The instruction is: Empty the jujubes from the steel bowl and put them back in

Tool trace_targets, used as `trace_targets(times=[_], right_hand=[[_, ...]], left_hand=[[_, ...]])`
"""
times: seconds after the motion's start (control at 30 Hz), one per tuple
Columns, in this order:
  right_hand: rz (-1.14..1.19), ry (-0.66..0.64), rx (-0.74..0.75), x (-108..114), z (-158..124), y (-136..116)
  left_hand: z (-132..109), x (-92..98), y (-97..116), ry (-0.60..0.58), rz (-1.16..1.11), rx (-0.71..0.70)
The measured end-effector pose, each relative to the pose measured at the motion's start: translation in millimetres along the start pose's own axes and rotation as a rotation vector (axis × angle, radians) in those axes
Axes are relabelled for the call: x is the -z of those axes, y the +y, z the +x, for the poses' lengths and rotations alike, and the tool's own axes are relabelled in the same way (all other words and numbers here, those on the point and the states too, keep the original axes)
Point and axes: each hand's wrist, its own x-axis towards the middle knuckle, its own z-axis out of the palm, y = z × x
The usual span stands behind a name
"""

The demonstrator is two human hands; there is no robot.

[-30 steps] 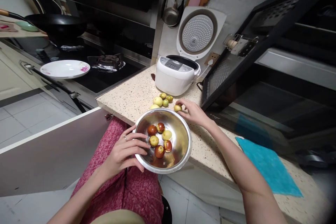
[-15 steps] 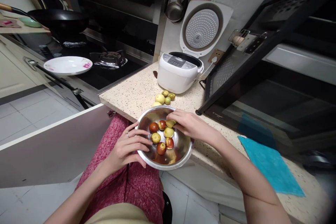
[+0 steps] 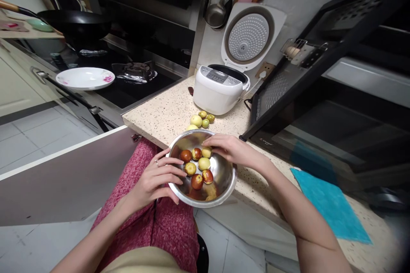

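Note:
A shiny steel bowl (image 3: 224, 187) rests partly over the counter's front edge, with several red-brown and yellow-green jujubes (image 3: 197, 181) in it. My left hand (image 3: 156, 181) grips its left rim, fingers inside and thumb at the outer side. Over the right rim reaches my right hand (image 3: 229, 149), its fingers curved and parted just above a yellow-green jujube (image 3: 206, 152). That jujube lies beside the others, and the hand appears to have nothing in it. Several green jujubes (image 3: 196, 120) sit on the counter behind the bowl.
Behind the fruit stands a white rice cooker (image 3: 219, 94), lid raised. A black oven-like appliance (image 3: 304, 119) and a turquoise cloth (image 3: 329, 204) are at right. Leftward are a flowered plate (image 3: 85, 79), a gas burner (image 3: 137, 71), a black wok (image 3: 75, 23) and an open cabinet door (image 3: 64, 179).
My right hand has let go of the yellow-green jujube, which now lies with the others in the bowl. Some jujubes have shifted slightly. The left hand keeps its grip.

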Motion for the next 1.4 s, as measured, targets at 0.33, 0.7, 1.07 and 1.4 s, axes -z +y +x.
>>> trace_targets(times=[0.33,0.7,1.07,1.4], right_hand=[[-0.087,0.254,-0.114,-0.8,-3.7,49.4],[-0.052,0.164,-0.248,-27.9,-1.5,67.0],[-0.096,0.27,-0.233,-21.1,-6.9,76.8],[-0.1,0.255,-0.25,-19.1,-6.8,78.5]], left_hand=[[1.1,1.1,1.4,-0.007,0.002,0.014],[0.9,-0.3,1.4,0.012,0.023,-0.007],[2.8,2.4,2.4,-0.013,0.02,0.004],[3.2,1.5,2.6,-0.001,0.0,0.004]])
